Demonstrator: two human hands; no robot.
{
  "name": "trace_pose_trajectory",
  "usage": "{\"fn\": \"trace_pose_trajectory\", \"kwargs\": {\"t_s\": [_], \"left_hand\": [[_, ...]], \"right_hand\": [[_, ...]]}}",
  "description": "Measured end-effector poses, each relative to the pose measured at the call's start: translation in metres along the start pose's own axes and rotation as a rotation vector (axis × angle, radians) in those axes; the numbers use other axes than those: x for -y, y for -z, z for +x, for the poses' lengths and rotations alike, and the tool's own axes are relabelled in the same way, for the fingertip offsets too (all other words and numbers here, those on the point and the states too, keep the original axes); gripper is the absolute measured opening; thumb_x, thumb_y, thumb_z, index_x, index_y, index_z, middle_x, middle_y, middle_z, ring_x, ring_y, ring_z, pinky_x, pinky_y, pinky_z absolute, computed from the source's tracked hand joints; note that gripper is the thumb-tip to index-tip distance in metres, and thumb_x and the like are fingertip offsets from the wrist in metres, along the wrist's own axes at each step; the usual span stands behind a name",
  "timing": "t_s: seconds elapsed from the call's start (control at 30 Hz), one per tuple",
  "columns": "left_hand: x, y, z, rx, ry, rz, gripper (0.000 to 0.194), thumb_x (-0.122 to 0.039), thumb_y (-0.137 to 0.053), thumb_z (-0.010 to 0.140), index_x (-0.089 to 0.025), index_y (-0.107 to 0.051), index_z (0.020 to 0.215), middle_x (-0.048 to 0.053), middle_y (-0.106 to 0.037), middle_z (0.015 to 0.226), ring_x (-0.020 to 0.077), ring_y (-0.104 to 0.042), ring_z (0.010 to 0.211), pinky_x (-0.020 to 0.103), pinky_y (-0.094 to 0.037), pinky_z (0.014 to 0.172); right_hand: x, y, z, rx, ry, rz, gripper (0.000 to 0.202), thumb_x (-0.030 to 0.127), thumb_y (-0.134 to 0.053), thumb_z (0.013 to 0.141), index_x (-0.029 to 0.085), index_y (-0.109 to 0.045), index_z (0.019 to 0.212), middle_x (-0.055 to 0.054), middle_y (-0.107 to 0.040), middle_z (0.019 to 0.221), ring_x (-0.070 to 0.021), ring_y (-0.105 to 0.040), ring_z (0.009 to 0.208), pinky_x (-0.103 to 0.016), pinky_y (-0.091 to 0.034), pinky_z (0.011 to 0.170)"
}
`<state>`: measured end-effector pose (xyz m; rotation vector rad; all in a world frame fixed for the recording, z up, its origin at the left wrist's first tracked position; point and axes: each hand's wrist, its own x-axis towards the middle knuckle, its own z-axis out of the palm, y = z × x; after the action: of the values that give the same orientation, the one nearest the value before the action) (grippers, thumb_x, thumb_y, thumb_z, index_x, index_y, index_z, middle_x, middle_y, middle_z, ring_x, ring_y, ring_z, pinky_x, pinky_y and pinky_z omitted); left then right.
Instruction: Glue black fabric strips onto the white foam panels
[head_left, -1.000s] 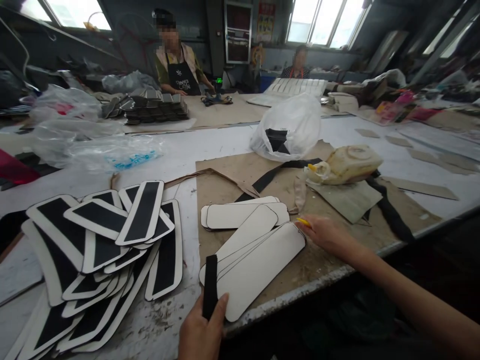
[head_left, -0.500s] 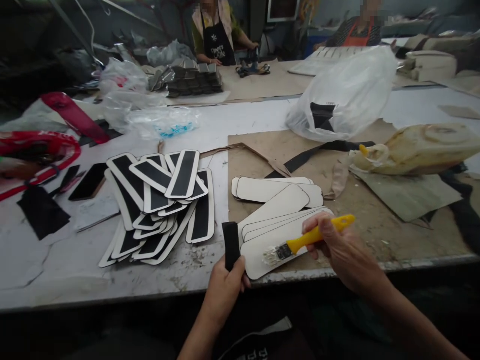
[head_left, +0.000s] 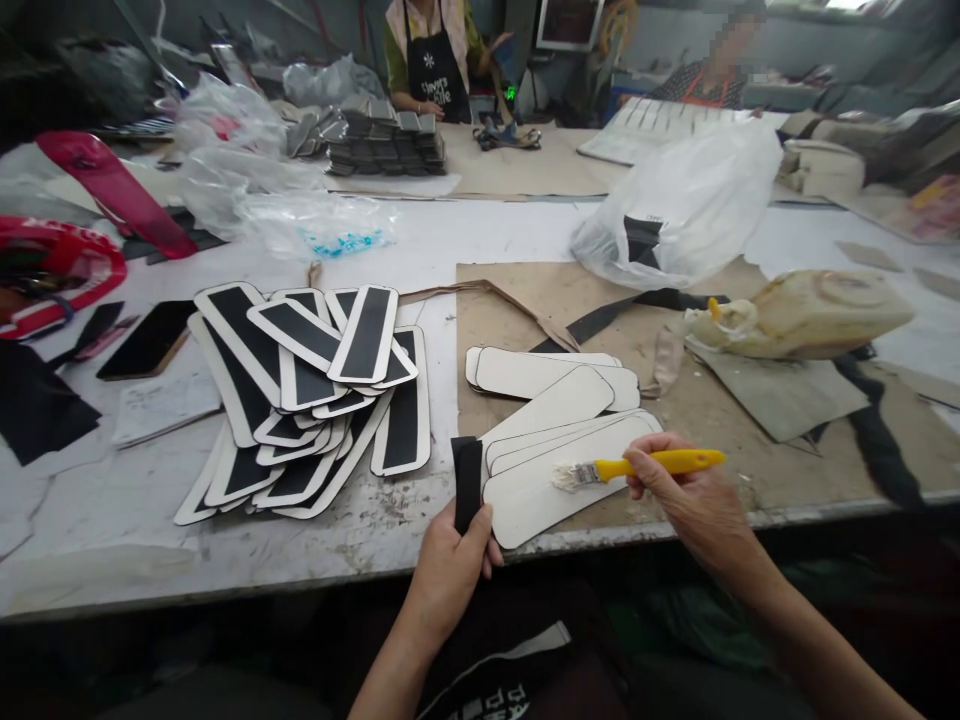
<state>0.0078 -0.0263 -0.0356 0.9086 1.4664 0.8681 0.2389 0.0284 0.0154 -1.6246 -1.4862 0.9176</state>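
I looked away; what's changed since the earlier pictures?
The right hand brought the yellow brush from the white pieces' right end leftward over the top one, then slid slightly back. The left hand still holds the black strip. The black-and-white pile stayed put.

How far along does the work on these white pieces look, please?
The heaped pieces with black centres look done. The left hand holds a black strip; the right hand has a yellow brush on a blank white piece. Remaining, apparently: that piece and the other blank pieces.
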Motion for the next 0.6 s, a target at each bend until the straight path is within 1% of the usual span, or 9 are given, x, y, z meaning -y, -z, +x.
{"fn": "trace_pose_trajectory", "kwargs": {"t_s": [0.1,0.2,0.33,0.4,0.47,0.5,0.6], "left_hand": [[-0.001,0.001,-0.001,-0.009,0.002,0.015,0.030,-0.046,-0.049,0.082,-0.017,-0.051,0.075,-0.002,-0.057,0.047,0.0106,-0.047,0.040,0.023,-0.037,0.045],[-0.005,0.001,-0.003,-0.016,-0.004,0.034,0.031,-0.047,-0.049,0.081,-0.019,-0.050,0.068,-0.002,-0.058,0.046,0.0117,-0.048,0.041,0.025,-0.039,0.048],[-0.008,0.001,-0.005,-0.033,-0.001,0.026,0.031,-0.048,-0.050,0.079,-0.019,-0.052,0.070,-0.002,-0.058,0.046,0.0134,-0.049,0.041,0.026,-0.040,0.049],[-0.007,0.000,-0.004,-0.036,0.000,0.013,0.031,-0.049,-0.052,0.078,-0.018,-0.053,0.072,-0.002,-0.059,0.046,0.0139,-0.049,0.041,0.027,-0.040,0.048],[-0.005,0.000,-0.003,-0.038,0.004,0.005,0.032,-0.050,-0.053,0.077,-0.018,-0.053,0.073,-0.002,-0.059,0.046,0.0139,-0.050,0.041,0.027,-0.040,0.048],[-0.005,-0.001,-0.002,-0.041,0.004,0.002,0.032,-0.050,-0.053,0.077,-0.018,-0.053,0.074,-0.002,-0.059,0.046,0.0138,-0.050,0.041,0.026,-0.040,0.048],[-0.004,0.000,-0.001,-0.036,-0.001,-0.002,0.032,-0.050,-0.054,0.076,-0.017,-0.054,0.075,-0.002,-0.059,0.047,0.0139,-0.050,0.041,0.026,-0.040,0.049]], "right_hand": [[-0.007,0.018,0.003,-0.096,0.032,-0.138,0.025,0.045,-0.055,0.080,0.021,-0.054,0.080,0.003,-0.056,0.054,-0.0149,-0.057,0.052,-0.025,-0.046,0.052],[-0.015,0.034,0.007,-0.183,0.106,-0.281,0.025,0.045,-0.052,0.083,0.020,-0.054,0.081,0.001,-0.057,0.062,-0.0155,-0.058,0.056,-0.027,-0.047,0.056],[-0.019,0.053,0.010,-0.293,0.304,-0.455,0.021,0.040,-0.052,0.084,0.020,-0.055,0.078,-0.004,-0.057,0.076,-0.0188,-0.058,0.071,-0.033,-0.047,0.069],[-0.019,0.056,0.008,-0.316,0.423,-0.488,0.015,0.034,-0.053,0.085,0.021,-0.055,0.079,-0.005,-0.058,0.080,-0.0202,-0.058,0.078,-0.036,-0.047,0.075],[-0.019,0.052,0.003,-0.297,0.520,-0.499,0.008,0.029,-0.054,0.085,0.022,-0.056,0.082,-0.006,-0.058,0.083,-0.0209,-0.058,0.082,-0.037,-0.047,0.079],[-0.019,0.047,-0.001,-0.264,0.547,-0.507,0.006,0.026,-0.054,0.085,0.022,-0.057,0.084,-0.006,-0.058,0.084,-0.0210,-0.058,0.083,-0.038,-0.048,0.080],[-0.018,0.027,-0.017,-0.112,0.575,-0.511,0.007,0.020,-0.053,0.085,0.022,-0.059,0.087,-0.007,-0.059,0.084,-0.0205,-0.059,0.084,-0.036,-0.050,0.079]]}}
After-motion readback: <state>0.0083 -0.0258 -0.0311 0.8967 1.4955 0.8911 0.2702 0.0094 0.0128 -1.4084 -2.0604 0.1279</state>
